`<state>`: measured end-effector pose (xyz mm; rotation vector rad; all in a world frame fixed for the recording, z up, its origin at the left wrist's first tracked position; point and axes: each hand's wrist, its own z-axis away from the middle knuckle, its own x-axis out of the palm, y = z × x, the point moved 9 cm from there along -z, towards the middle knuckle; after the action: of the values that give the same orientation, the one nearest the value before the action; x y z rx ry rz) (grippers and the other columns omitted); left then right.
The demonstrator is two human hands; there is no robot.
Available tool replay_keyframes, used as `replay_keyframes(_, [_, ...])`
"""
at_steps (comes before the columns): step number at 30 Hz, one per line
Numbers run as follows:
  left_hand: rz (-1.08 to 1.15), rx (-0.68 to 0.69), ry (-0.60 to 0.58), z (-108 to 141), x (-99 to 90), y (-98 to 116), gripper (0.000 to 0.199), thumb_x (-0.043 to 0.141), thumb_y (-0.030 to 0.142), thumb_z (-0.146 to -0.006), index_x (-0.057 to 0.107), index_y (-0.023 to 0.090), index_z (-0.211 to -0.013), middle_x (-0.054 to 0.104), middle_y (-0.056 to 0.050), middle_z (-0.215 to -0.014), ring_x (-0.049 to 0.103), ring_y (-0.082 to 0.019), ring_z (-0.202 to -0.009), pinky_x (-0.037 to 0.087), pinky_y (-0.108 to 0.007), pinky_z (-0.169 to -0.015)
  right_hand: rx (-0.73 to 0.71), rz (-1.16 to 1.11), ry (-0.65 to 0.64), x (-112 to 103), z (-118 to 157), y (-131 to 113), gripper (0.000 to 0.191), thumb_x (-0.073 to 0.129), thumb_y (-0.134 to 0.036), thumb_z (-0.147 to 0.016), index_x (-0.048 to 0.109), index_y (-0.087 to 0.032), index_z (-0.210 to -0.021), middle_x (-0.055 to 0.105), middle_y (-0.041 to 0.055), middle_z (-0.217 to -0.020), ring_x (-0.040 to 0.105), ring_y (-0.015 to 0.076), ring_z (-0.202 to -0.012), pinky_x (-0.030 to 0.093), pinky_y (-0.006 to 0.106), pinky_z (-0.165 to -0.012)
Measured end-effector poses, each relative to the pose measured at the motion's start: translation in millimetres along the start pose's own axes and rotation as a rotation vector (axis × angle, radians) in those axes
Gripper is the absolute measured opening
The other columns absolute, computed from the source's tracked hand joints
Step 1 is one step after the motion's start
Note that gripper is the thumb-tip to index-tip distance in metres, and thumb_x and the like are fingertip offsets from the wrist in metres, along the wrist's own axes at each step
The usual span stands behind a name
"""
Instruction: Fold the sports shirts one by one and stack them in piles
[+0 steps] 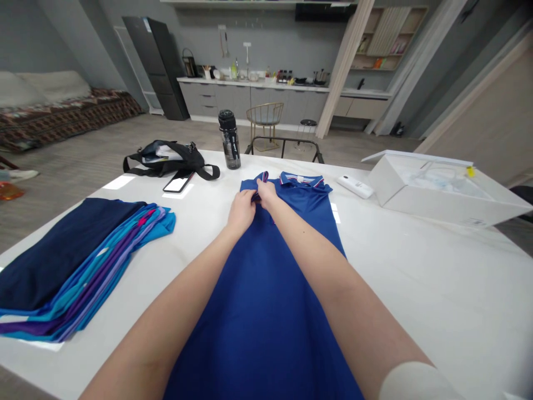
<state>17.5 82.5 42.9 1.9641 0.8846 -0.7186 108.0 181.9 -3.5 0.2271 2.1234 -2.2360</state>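
I'm seeing L hand (242, 210) & R hand (267, 192) both pinching bunched cloth of a flat royal-blue fabric polo shirt (266, 311), near its striped collar (302, 179); it's lying on the glossy white table (416, 266), prob. handling light & floppy, sleeve edges prob. offering best hold

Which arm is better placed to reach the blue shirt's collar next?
Probably the right. The right grip pinches the blue shirt nearer the collar; the left grip also holds cloth but sits farther left.
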Motion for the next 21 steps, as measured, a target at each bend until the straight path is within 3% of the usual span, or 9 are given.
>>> replay_keyframes(4, [0.020, -0.138, 0.036, 7.3, 0.3, -4.1, 0.020, 0.063, 0.018, -0.088, 0.069, 0.019, -0.107, 0.071, -0.008, -0.102, 0.066, -0.024, -0.098, 0.051, -0.037, -0.092, 0.015, 0.067, 0.105, -39.4, -2.7, 5.9, 0.024, 0.060, -0.041, -0.089, 0.068, -0.018, -0.087, 0.061, 0.0014, -0.069, 0.064, 0.0200, -0.076, 0.052, 0.030, -0.070])
replay_keyframes(10, [0.161, -0.064, 0.073, 10.7, -6.4, 27.0, 0.016, 0.060, 0.021, -0.093, 0.070, 0.020, -0.106, 0.070, -0.005, -0.104, 0.065, -0.019, -0.099, 0.051, -0.032, -0.093, -0.031, 0.160, 0.124, -106.9, -9.0, -9.2, 0.017, 0.071, -0.032, -0.077, 0.067, -0.016, -0.072, 0.059, -0.0019, -0.062, 0.057, 0.0146, -0.063, 0.048, 0.026, -0.066])
replay_keyframes(16, [0.224, 0.071, 0.004, 12.2, 21.6, 88.7, 0.027, 0.050, 0.020, -0.100, 0.067, 0.021, -0.121, 0.066, -0.006, -0.112, 0.063, -0.019, -0.104, 0.050, -0.031, -0.098, -0.015, 0.227, 0.105, -162.4, -13.1, -15.6, 0.017, 0.067, -0.029, -0.084, 0.064, -0.015, -0.073, 0.054, -0.0027, -0.057, 0.046, 0.0099, -0.050, 0.041, 0.022, -0.052])
replay_keyframes(21, [0.080, 0.253, -0.066, 10.9, 61.0, 134.9, 0.029, 0.048, 0.017, -0.100, 0.067, 0.016, -0.122, 0.066, -0.008, -0.111, 0.059, -0.021, -0.105, 0.049, -0.035, -0.100, -0.018, 0.326, 0.189, -194.8, -17.4, 2.3, 0.021, 0.058, -0.031, -0.089, 0.067, -0.015, -0.079, 0.059, 0.0010, -0.061, 0.054, 0.0143, -0.056, 0.046, 0.026, -0.057])
